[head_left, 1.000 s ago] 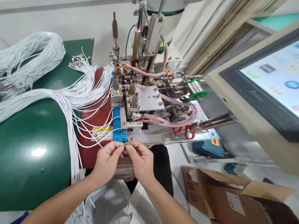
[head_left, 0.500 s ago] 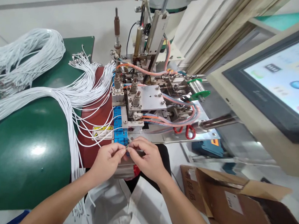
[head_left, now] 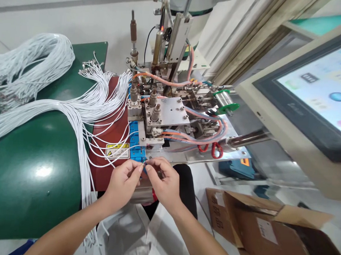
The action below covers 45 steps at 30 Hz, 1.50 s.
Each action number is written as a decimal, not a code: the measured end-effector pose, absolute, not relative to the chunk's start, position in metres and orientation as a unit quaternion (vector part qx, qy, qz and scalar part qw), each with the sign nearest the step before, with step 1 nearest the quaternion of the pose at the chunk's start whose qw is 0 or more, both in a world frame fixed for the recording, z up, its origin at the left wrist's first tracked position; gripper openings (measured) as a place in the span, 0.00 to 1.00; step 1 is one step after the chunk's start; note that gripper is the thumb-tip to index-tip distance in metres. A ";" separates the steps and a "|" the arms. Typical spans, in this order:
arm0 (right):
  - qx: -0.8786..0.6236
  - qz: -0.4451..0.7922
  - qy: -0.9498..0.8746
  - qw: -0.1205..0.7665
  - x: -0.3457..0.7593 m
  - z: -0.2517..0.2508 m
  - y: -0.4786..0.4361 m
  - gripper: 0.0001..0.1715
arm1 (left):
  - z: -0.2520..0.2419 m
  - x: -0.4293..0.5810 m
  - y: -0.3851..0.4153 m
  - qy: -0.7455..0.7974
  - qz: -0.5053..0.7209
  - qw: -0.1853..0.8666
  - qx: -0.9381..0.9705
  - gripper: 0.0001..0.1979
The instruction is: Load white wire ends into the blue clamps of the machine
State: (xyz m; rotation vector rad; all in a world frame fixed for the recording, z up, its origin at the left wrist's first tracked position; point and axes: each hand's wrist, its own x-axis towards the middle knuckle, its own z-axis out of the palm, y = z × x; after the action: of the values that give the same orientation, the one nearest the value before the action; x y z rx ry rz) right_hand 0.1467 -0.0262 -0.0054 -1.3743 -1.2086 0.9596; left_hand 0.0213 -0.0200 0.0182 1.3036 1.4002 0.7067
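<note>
My left hand (head_left: 124,180) pinches the end of a white cable, beside the front end of the blue fixture strip (head_left: 137,153). Close against it on the right, my right hand (head_left: 164,180) is closed at the fingertips on something too small to make out. Several white cables (head_left: 103,108) run across the red-brown plate (head_left: 110,122) into the blue strip. Behind my hands stands the metal machine (head_left: 169,112) with its orange and grey hoses.
A green table (head_left: 28,173) at the left bears a looped cable bundle (head_left: 39,59). A touch screen (head_left: 327,82) juts in from the right. A solder-like wire spool (head_left: 225,100) sits on the machine. An open cardboard box (head_left: 268,231) stands at lower right.
My fingertips have shifted up slightly, and my right hand has turned a little and moved left. A small red light now shows on the machine's upright part.
</note>
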 end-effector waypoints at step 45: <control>-0.548 0.419 -0.524 0.499 0.161 -0.003 -0.020 0.04 | 0.009 0.017 -0.020 0.586 0.305 0.483 0.575 0.11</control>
State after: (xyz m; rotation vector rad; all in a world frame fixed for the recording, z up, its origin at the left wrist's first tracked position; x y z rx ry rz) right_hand 0.1606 -0.0197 -0.0027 -1.3266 -1.2688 1.0148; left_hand 0.0170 -0.0197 0.0094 1.4012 1.4270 0.7420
